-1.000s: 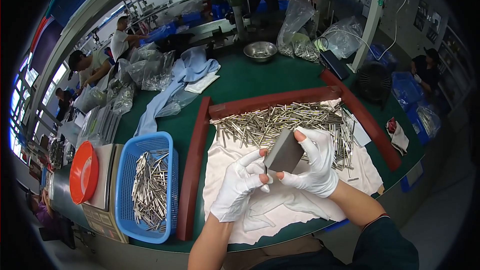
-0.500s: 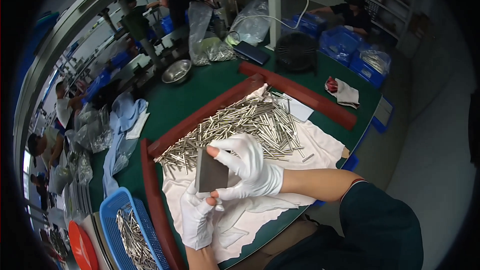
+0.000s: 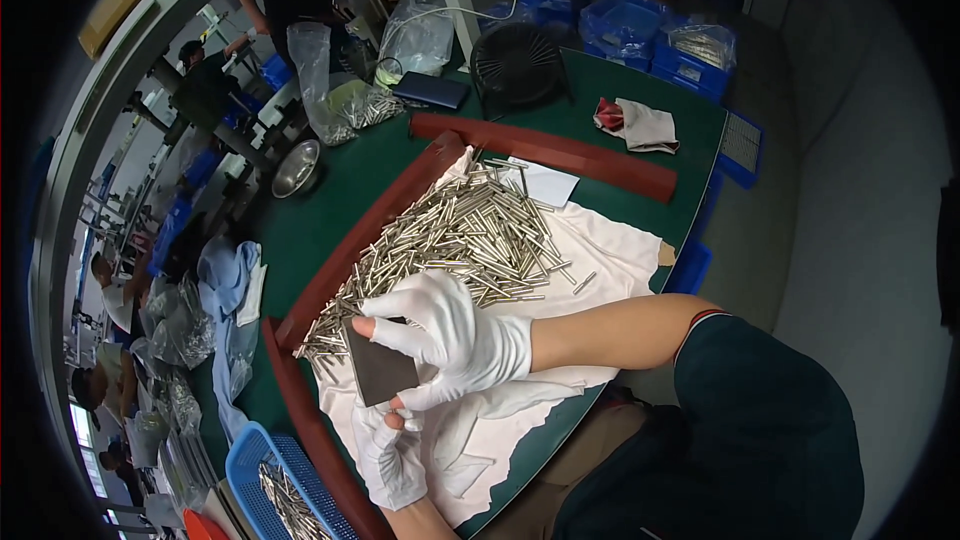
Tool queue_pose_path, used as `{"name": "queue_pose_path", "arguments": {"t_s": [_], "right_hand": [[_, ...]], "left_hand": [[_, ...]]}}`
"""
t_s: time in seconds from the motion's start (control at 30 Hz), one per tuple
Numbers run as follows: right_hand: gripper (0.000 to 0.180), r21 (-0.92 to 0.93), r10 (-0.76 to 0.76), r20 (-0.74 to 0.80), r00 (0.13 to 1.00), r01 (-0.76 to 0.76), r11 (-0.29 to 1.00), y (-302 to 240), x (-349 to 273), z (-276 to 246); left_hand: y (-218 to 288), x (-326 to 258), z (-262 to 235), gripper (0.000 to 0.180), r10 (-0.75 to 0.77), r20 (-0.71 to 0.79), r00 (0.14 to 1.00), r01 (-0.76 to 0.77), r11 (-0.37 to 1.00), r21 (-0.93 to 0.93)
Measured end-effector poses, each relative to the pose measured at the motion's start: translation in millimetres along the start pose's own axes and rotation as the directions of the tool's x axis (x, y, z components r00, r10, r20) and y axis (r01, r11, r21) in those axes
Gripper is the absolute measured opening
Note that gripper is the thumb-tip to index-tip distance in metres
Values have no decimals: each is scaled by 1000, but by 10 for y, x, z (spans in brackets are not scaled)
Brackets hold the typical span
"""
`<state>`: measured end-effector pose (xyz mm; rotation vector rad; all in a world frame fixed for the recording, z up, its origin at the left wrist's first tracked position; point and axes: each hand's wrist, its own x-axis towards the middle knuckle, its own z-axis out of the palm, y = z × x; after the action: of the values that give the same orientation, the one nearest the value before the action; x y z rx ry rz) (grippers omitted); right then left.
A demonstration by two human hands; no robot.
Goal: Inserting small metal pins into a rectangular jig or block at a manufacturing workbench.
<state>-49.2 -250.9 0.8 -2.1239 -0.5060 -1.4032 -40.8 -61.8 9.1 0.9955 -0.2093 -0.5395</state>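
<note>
My right hand (image 3: 440,335), in a white glove with bare fingertips, grips a dark grey rectangular block (image 3: 380,372) by its upper left corner and lower edge. Just below the block is my left hand (image 3: 388,455), gloved the same way. Its thumb and fingers are closed close to the block's lower edge; whatever they may hold is hidden. Beyond both hands, a big heap of thin shiny metal pins (image 3: 470,230) lies on a pale cloth (image 3: 610,250). One loose pin (image 3: 585,283) lies apart, right of the heap.
Dark red bars (image 3: 560,155) frame the heap on the green table (image 3: 375,140). A blue basket (image 3: 245,470) of pins stands at the lower left. Farther back are a metal bowl (image 3: 297,169), a black fan (image 3: 518,70), a folded cloth (image 3: 645,127) and blue crates (image 3: 690,65). Several people work beyond.
My view has turned, so the table sits farther left and higher in the picture. The block has tilted in my right hand's grip, and my left hand stays close beneath it.
</note>
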Motion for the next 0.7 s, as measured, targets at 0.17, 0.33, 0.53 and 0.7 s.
{"name": "queue_pose_path", "arguments": {"t_s": [0.17, 0.33, 0.53, 0.7], "right_hand": [[88, 24, 1, 19, 1000, -2, 1000, 8, -14, 12], [88, 25, -3, 0, 1000, 3, 1000, 21, -14, 19], [84, 25, 6, 9, 1000, -7, 1000, -6, 13, 39], [83, 41, 8, 57, 998, -11, 999, 17, 8, -28]], "left_hand": [[-9, -2, 66, 69, 14, -29, 999, -14, 1000, -23], [-11, 12, 48, 63, 12, -7, 1000, -12, 999, -52], [8, -13, 13, 54, 36, -79, 996, -42, 996, -73], [-22, 25, -18, 65, -65, -8, 998, 63, 991, -117]]}}
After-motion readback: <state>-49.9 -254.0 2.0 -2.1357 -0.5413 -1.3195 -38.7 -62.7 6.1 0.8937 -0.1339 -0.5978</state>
